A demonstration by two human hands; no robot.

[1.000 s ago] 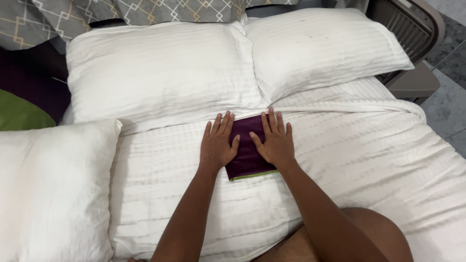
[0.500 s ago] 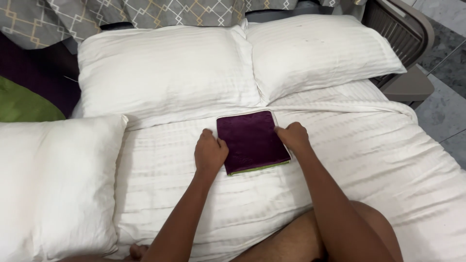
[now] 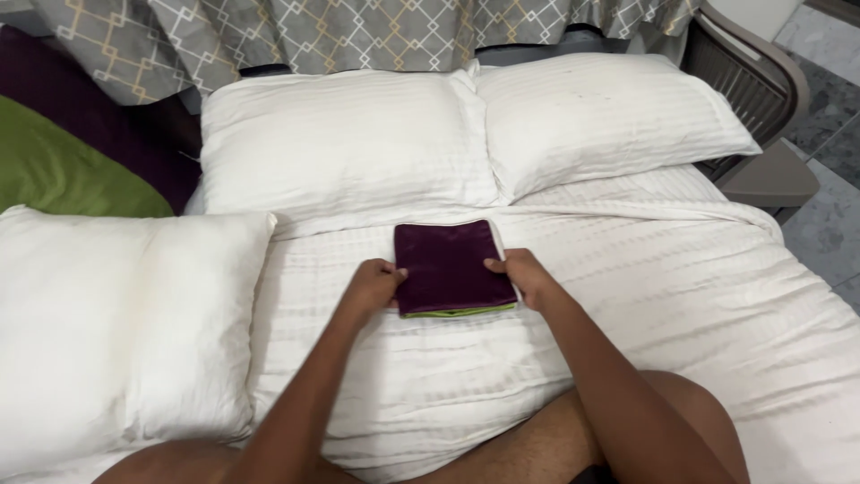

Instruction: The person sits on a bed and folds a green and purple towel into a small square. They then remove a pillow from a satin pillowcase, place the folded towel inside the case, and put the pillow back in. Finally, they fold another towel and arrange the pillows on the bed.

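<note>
Your left hand (image 3: 374, 280) and right hand (image 3: 522, 276) pinch opposite edges of the folded purple cloth (image 3: 451, 266), lying on the bed just below the two pillows (image 3: 345, 143). Uneven lifting could let its folds slip open.

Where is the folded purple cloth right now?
In the head view, the folded purple cloth lies mid-bed on the white bedspread, just below the two top pillows, gripped between the left hand and right hand.
</note>
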